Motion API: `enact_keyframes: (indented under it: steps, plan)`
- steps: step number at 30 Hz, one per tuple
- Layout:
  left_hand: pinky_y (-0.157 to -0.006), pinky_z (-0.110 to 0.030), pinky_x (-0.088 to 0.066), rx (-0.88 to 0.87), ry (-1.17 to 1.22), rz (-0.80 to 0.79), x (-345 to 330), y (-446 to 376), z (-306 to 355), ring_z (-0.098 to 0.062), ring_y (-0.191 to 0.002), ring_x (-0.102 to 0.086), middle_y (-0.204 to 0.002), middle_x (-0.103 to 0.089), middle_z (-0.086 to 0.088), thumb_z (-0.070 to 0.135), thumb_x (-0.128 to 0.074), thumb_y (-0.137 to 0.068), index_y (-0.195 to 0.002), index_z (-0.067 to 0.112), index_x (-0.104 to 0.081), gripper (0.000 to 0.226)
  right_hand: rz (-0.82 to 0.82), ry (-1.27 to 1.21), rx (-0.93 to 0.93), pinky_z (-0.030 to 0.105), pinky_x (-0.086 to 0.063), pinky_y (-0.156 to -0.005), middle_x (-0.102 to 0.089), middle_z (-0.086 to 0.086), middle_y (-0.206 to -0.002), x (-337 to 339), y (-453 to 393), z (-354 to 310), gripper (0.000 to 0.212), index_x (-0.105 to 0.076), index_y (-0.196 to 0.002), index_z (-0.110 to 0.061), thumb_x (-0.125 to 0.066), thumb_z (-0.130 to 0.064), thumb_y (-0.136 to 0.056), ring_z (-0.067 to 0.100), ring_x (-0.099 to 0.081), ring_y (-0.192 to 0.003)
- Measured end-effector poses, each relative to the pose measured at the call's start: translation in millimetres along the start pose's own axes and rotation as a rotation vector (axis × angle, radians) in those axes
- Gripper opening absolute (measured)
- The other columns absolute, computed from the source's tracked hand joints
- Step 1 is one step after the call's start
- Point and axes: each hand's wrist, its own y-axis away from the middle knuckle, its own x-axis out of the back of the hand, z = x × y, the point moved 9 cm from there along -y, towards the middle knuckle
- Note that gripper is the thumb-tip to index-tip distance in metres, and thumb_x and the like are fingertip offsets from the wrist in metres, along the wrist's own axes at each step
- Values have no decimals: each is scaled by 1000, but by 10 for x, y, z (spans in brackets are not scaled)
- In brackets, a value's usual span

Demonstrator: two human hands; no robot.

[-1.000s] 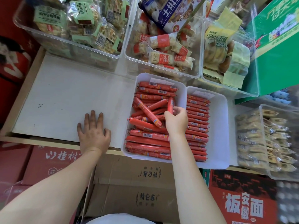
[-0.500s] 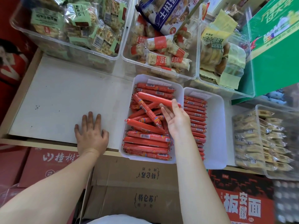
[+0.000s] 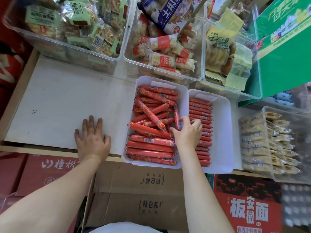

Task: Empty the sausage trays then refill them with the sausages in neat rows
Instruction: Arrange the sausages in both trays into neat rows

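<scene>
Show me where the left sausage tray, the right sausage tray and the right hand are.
left sausage tray (image 3: pixel 183 100): head view, bare right wall.
right sausage tray (image 3: pixel 222 132): head view, bare floor right of the sausages.
right hand (image 3: pixel 188 134): head view, back of the hand.

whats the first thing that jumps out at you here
The left white tray of red sausages: neat rows at its near end, a crisscrossed jumble in the middle, where the right hand is pinching one. Beside it, the right tray holds a tidy column, while the left hand rests flat on the white shelf.
</scene>
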Motion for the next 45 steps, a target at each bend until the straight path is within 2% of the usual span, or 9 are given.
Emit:
enact_keyframes:
  steps: [6, 11, 17, 19, 22, 26, 30, 34, 45]
  plan:
    - [-122, -53, -8, -6, -2, 1, 7, 6, 3, -26, -154, -3, -167, -7, -6, 36, -39, -97, -158, 23, -18, 66, 156, -265, 87, 37, -51, -73, -51, 9, -101, 67, -9, -9, 16, -66, -97, -10, -70, -7, -82, 29, -56, -86]
    - [-123, -52, -7, -5, -10, -5, -3, 4, 1, -25, -154, -1, -168, -4, -5, 37, -36, -98, -159, 23, -15, 66, 324, -779, -82, 17, -48, -77, -64, -1, -93, 599, -40, 186, 11, -66, -92, -11, -70, -21, -89, 7, -58, -83]
    - [-123, -52, -4, -1, -12, -11, -3, 7, 7, -24, -154, 2, -168, -1, -4, 37, -36, -99, -159, 24, -12, 67, 23, -1646, -433, 29, -58, -67, -68, 12, -85, 281, -155, 72, 16, -62, -95, -2, -56, -16, -100, 19, -69, -72]
    - [-123, -52, -5, 0, -6, -8, -2, 2, 10, -24, -154, 0, -168, -3, -5, 36, -37, -98, -159, 24, -15, 67, -127, -1544, -423, 30, -60, -70, -69, 11, -88, 84, -171, -100, 18, -61, -107, 2, -55, -13, -100, 19, -71, -73]
    - [-122, -53, -8, 3, 17, 4, 8, -1, 3, -25, -154, -5, -167, -9, -6, 34, -42, -96, -158, 23, -21, 67, -76, -871, -225, 32, -56, -82, -62, 4, -108, 88, -188, -166, 44, -50, -136, -3, -60, -14, -94, 18, -68, -84]
    - [-122, -53, -6, 3, 23, -5, 3, -1, 3, -25, -154, -4, -167, -8, -6, 34, -43, -96, -158, 23, -21, 67, -27, -450, 341, 35, -48, -89, -62, 4, -107, 213, -33, -760, 26, -67, -110, -12, -69, -26, -89, 19, -57, -99]
    - [-122, -52, -5, 2, 28, -8, 8, 3, 3, -25, -154, -2, -168, -6, -5, 34, -42, -96, -159, 23, -20, 67, -80, -109, 519, 47, -29, -113, -44, 13, -146, -80, -34, -1012, 71, -52, -138, -15, -74, -49, -80, 31, -34, -140]
    - [-122, -53, -6, 1, 37, 1, 9, -1, 5, -26, -154, -5, -167, -9, -6, 33, -44, -95, -158, 22, -22, 68, -138, 21, 550, 50, -11, -121, -36, 6, -154, -185, -209, -1060, 75, -38, -148, -20, -69, -47, -85, 25, -24, -147]
    - [-123, -53, -6, -3, 17, -1, 1, 4, 2, -25, -154, -2, -168, -5, -5, 36, -41, -96, -159, 24, -18, 68, -361, 153, 708, 43, -38, -95, -55, 1, -119, -124, -447, -1272, 32, -59, -123, -26, -67, -25, -91, 28, -49, -114]
